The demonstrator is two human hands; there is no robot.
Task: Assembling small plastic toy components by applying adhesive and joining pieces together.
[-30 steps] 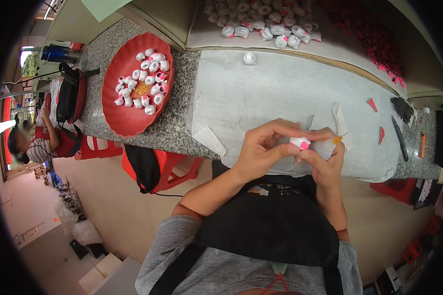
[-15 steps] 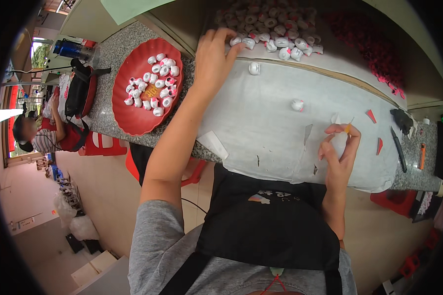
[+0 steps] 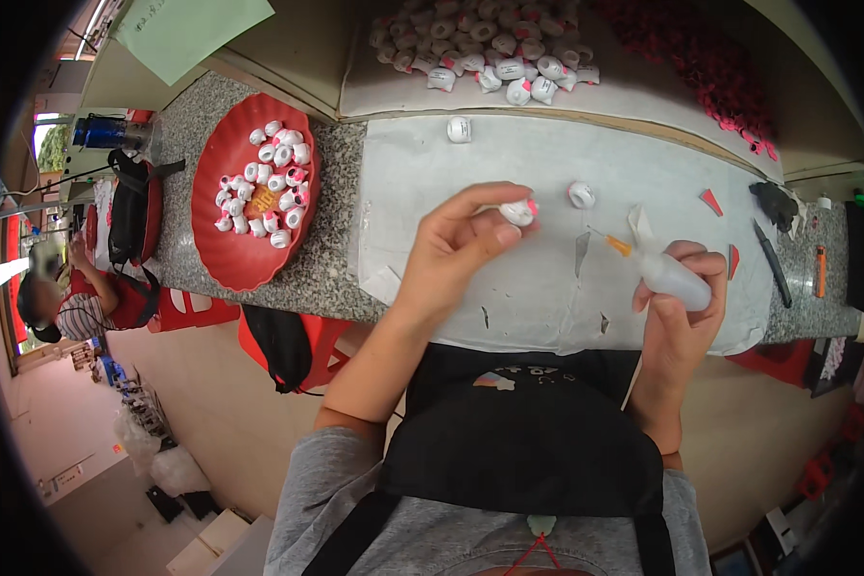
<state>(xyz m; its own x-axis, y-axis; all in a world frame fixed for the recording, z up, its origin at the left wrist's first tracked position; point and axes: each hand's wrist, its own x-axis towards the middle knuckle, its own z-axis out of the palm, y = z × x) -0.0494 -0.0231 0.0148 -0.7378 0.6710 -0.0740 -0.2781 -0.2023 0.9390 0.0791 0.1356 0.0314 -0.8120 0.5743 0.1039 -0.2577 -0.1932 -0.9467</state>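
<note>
**Left hand [image 3: 461, 240] pinches a white-and-pink piece [image 3: 516, 212]; right hand [image 3: 686, 312] grips a squeeze bottle [image 3: 675, 279]**

The left thumb and fingertips press together on the small piece, above the pale sheet [image 3: 528, 288]. The right fingers curl around the translucent bottle, its orange nozzle [image 3: 617, 246] pointing up and left, apart from the piece. A loose white piece [image 3: 581, 195] lies beyond, between the hands.

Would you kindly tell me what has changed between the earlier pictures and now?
The small piece held in both hands was let go onto the white sheet. The left hand reached to the pile, then came back over the sheet holding another piece. The right hand kept the bottle, whose orange nozzle swung from upward to leftward. The red dish and far-edge piece stayed put.
</note>
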